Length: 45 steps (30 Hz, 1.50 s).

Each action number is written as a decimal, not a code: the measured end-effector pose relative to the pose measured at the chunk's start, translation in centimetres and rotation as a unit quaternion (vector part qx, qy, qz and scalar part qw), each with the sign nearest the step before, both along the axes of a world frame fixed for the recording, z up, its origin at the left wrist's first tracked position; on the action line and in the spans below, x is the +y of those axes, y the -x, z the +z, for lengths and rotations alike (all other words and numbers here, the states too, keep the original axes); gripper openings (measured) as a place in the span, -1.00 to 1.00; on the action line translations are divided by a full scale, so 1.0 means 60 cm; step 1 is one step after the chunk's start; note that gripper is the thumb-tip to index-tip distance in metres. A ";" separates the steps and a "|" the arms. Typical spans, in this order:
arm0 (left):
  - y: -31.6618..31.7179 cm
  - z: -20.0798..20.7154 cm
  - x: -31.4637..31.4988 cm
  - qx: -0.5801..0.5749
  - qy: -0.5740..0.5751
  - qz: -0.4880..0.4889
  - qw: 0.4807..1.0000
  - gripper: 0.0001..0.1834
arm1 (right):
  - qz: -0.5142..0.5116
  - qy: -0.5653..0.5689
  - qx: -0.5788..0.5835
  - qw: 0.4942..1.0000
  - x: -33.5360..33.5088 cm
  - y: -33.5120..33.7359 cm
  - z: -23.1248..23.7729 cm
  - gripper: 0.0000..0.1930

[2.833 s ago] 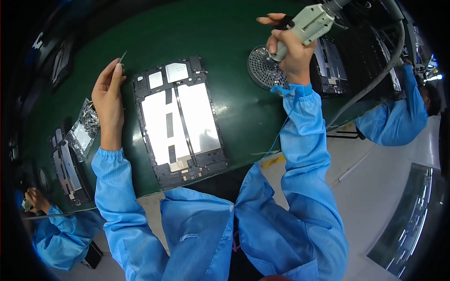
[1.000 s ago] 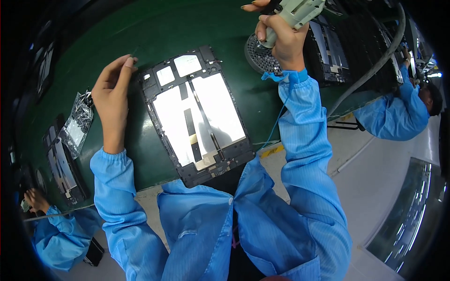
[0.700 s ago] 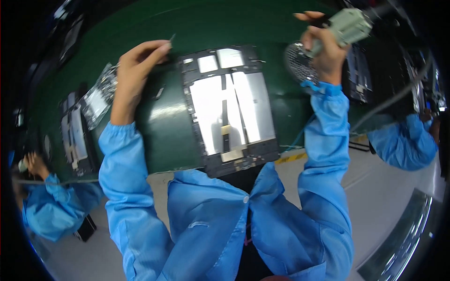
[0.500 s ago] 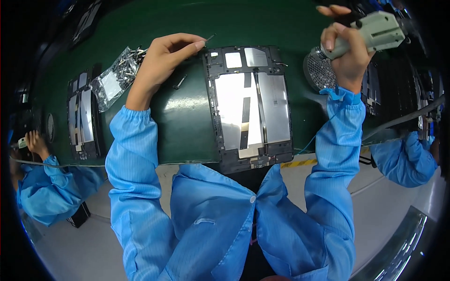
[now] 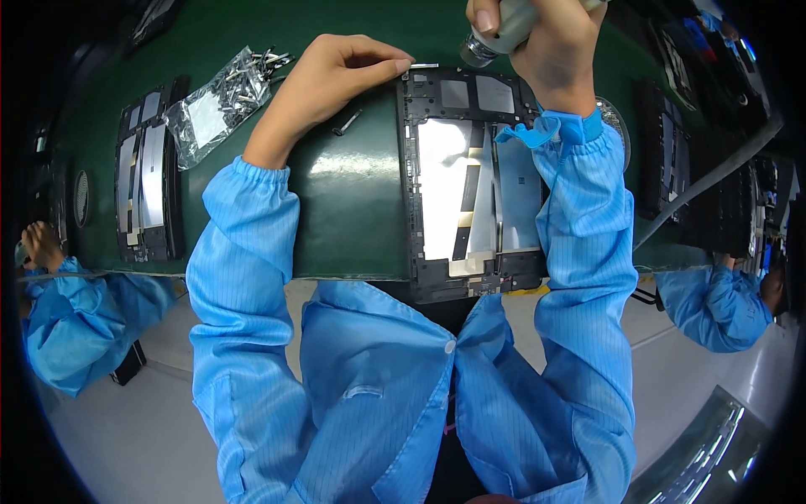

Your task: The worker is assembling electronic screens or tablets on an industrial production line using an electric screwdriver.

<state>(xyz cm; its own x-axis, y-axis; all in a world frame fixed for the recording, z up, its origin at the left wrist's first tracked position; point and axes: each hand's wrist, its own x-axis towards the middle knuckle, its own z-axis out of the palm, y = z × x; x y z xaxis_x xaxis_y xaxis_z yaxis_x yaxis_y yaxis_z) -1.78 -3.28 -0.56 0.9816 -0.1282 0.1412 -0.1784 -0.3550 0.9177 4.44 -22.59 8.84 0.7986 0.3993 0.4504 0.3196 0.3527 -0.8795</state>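
An opened tablet (image 5: 522, 181) with a silvery inside and black frame lies in front of me, its near end at the table edge. At its far left corner my left hand (image 5: 332, 80) pinches a small thin metallic strip (image 5: 426, 65) between thumb and fingertips. My right hand (image 5: 564, 46) grips a pale electric screwdriver (image 5: 512, 23) above the tablet's far right corner. The screwdriver's metal nose points left and down; its bit cannot be made out. Beside my left wrist, a loose small dark part (image 5: 346, 123) rests on the green table (image 5: 348, 214).
A clear plastic bag (image 5: 195, 139) of small metal parts lies left of my hand. Behind my right sleeve, a round screw dish (image 5: 620, 126) partly shows. Other tablets lie at left (image 5: 149, 181) and right (image 5: 667, 147). A grey cable (image 5: 714, 181) crosses the right side. Co-workers sit on both sides.
My right hand has brought the screwdriver left from above the screw dish to the tablet's far edge. My left hand has shifted right with the strip, now lying along that edge.
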 end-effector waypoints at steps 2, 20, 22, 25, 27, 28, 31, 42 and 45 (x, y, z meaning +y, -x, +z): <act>-0.003 -0.006 0.000 -0.019 -0.028 -0.002 0.999 -0.74 | 0.004 0.000 0.010 1.000 0.005 0.003 0.002 -0.70; 0.002 0.019 -0.001 0.053 0.054 0.002 0.997 -0.79 | 0.024 -0.002 0.001 1.000 0.061 0.004 -0.055 -0.70; 0.003 0.016 0.000 0.054 0.054 0.007 0.997 -0.79 | 0.008 0.010 0.018 1.000 0.066 0.006 -0.057 -0.71; 0.002 0.019 -0.001 0.059 0.042 0.008 0.997 -0.79 | 0.024 -0.014 0.010 1.000 0.065 0.000 -0.063 -0.72; 0.003 0.018 0.002 0.069 0.049 0.010 0.996 -0.80 | 0.035 -0.016 0.011 0.999 0.069 0.001 -0.062 -0.73; 0.003 0.016 0.004 0.066 0.054 0.005 0.996 -0.81 | 0.031 -0.016 0.010 0.999 0.070 0.004 -0.061 -0.73; 0.002 -0.002 -0.004 0.030 0.119 0.002 0.992 -0.81 | 0.030 -0.014 0.007 0.999 0.069 0.003 -0.060 -0.73; 0.022 0.026 -0.028 -0.020 0.139 0.068 0.988 -0.81 | 0.017 -0.077 -0.001 0.997 0.036 -0.001 -0.012 -0.72; 0.031 0.032 -0.045 -0.192 0.073 0.037 0.978 -0.70 | 0.016 -0.103 -0.051 0.993 0.026 -0.006 0.001 -0.71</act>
